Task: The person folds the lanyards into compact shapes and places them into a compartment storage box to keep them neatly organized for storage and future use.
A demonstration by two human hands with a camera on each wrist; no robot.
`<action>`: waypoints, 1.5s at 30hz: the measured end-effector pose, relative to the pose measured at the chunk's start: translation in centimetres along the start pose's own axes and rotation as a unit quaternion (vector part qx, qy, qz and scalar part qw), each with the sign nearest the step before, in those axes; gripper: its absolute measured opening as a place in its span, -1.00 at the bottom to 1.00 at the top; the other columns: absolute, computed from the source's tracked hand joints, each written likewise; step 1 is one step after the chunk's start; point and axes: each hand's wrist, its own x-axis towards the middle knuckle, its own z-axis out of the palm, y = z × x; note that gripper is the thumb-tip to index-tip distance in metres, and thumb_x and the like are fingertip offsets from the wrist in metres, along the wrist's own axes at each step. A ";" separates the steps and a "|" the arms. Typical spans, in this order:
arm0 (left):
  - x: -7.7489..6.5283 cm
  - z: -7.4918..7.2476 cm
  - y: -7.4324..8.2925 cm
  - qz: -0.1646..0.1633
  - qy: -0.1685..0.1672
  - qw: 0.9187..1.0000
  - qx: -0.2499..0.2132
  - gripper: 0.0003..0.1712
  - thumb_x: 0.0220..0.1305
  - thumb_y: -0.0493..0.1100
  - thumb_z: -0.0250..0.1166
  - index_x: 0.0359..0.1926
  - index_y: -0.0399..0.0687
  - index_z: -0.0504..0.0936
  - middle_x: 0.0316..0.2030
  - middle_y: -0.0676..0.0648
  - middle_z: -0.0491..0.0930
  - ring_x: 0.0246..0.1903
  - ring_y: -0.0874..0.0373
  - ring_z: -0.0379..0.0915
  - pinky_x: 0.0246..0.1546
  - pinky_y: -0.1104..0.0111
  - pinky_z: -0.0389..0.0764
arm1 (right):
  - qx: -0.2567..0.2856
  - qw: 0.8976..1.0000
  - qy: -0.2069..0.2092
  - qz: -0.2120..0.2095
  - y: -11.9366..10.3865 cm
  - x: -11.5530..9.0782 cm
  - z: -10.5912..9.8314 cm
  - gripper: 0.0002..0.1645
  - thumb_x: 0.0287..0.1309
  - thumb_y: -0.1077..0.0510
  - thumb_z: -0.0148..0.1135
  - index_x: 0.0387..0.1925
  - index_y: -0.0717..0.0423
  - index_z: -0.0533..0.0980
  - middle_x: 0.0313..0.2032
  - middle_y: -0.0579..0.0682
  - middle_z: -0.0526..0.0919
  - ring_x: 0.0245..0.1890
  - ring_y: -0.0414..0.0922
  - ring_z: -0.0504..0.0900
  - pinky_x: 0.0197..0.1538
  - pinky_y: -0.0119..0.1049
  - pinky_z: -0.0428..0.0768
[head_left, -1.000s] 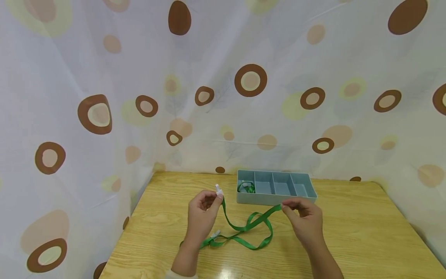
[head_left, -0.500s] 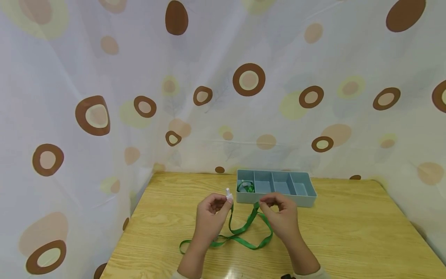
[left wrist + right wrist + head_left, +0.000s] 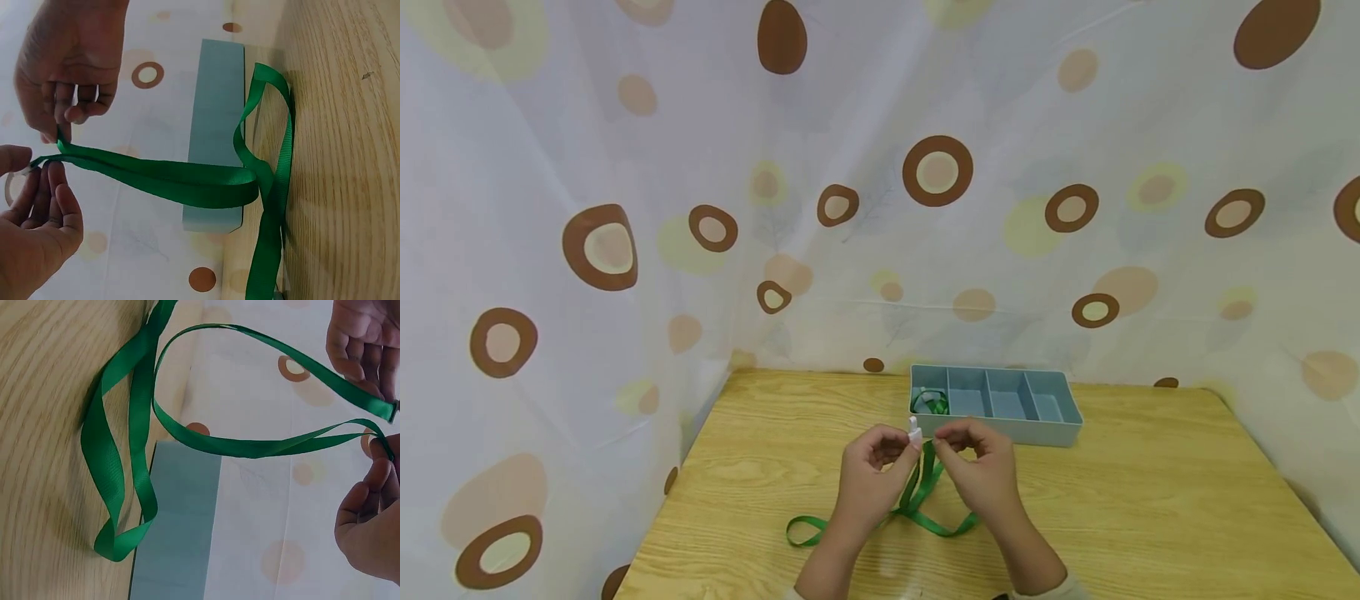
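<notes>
A green lanyard (image 3: 951,527) hangs between both hands, its lower part looped on the table. My left hand (image 3: 874,471) pinches the white plastic clip (image 3: 914,433) at one end between thumb and fingers, the clip's tip pointing up. Close to its right, my right hand (image 3: 988,471) pinches the green strap (image 3: 250,449) with thumb and fingertips. In the left wrist view the right hand (image 3: 75,56) is at the top and the left hand (image 3: 47,250) at the bottom. The strap sags between them in a narrow loop.
Behind the hands stands a blue-grey box (image 3: 1022,431) with several compartments. Its leftmost compartment holds a coiled green lanyard (image 3: 932,404) with a whitish part. The wooden table (image 3: 1157,492) ends at a patterned curtain (image 3: 1000,275) at the back and left.
My right hand has moved left along with the strap, and my left hand has shifted right with the clip. They are now close together, and the strap between them has dropped into a narrower loop.
</notes>
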 end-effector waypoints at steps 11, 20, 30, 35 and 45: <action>-0.1 -0.2 -0.4 -0.002 -0.018 1.000 -0.004 -0.90 0.42 -0.21 0.44 -0.15 -0.17 0.76 -0.15 -0.21 0.77 -0.17 0.08 0.76 -0.02 0.33 0.76 | 0.024 0.999 -0.018 0.010 0.0 -0.1 0.7 -0.86 0.22 0.45 0.44 -0.23 0.22 0.71 -0.40 0.08 0.76 -0.44 -0.28 0.65 -0.32 -0.40 0.63; -0.1 -0.5 -0.4 0.004 -0.011 1.000 0.004 -0.92 0.44 -0.19 0.43 -0.16 -0.10 0.78 -0.14 -0.13 0.78 -0.16 0.15 0.75 0.00 0.32 0.75 | 0.027 0.999 -0.032 0.018 -0.3 -0.2 0.8 -0.57 0.22 0.47 0.43 0.10 0.20 0.59 -0.42 0.09 0.76 -0.43 -0.27 0.66 -0.27 -0.36 0.69; -0.1 -0.7 -0.2 0.028 0.011 0.999 0.014 -0.95 0.41 -0.23 0.44 -0.16 -0.12 0.79 -0.18 -0.14 0.79 -0.19 0.17 0.72 -0.05 0.31 0.77 | 0.025 0.999 -0.028 0.023 -0.8 -0.3 0.7 -0.62 0.19 0.50 0.40 0.01 0.19 0.61 -0.44 0.06 0.74 -0.46 -0.26 0.65 -0.28 -0.35 0.67; -0.1 -0.6 -0.1 0.029 -0.001 1.000 0.005 -0.94 0.40 -0.25 0.45 -0.15 -0.12 0.79 -0.16 -0.14 0.79 -0.17 0.16 0.74 -0.03 0.31 0.77 | 0.027 0.998 -0.043 0.032 -0.5 -0.2 0.6 -0.67 0.22 0.47 0.42 -0.03 0.20 0.59 -0.42 0.08 0.75 -0.44 -0.25 0.65 -0.29 -0.34 0.67; -0.1 -0.5 -0.1 0.021 -0.012 1.000 0.004 -0.91 0.40 -0.23 0.46 -0.13 -0.15 0.80 -0.15 -0.16 0.80 -0.16 0.13 0.76 -0.01 0.31 0.77 | 0.039 0.996 -0.055 0.059 -0.6 -0.3 0.7 -0.73 0.24 0.43 0.44 -0.08 0.21 0.57 -0.38 0.12 0.78 -0.39 -0.24 0.68 -0.26 -0.35 0.67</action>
